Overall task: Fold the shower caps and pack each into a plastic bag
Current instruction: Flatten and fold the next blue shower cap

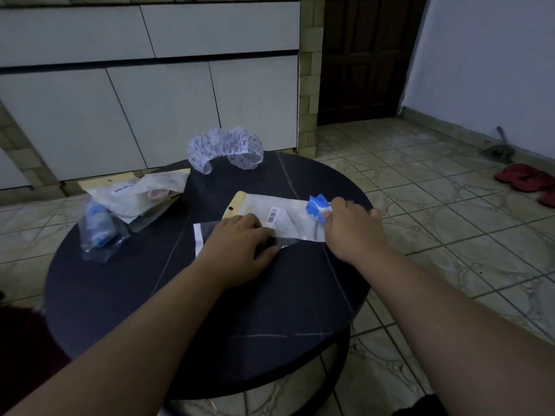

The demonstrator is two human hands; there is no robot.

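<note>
The right hand [354, 226] pinches a folded blue shower cap [317, 207] at the right-hand end of a flat plastic bag [279, 219] lying mid-counter, its grip closed on the bundle with fingers curled round it. The left hand [240, 244] lies on the bag's near left part, fingers fairly straight, pressing it down rather than clasping it. The step in hand looks like feeding the cap into the bag; whether that end is the mouth, and whether it is open, cannot be told. To do it well, the pinning hand should keep the film flat and taut while the other keeps the fold compact, so the cap slides in without springing apart or dragging the bag along. Another white patterned shower cap [225, 148] sits unfolded at the far edge, and at the left lie a clear packet with a blue cap inside [99, 226] and a pale packet [141, 196] partly over it. The counter [210, 310] is a round, dark, smooth top. Around it are a patterned tiled floor [420, 181], white cabinet doors [150, 100], a dark wooden door [366, 55] and red slippers [525, 178] by the right wall; the room is dim.
</note>
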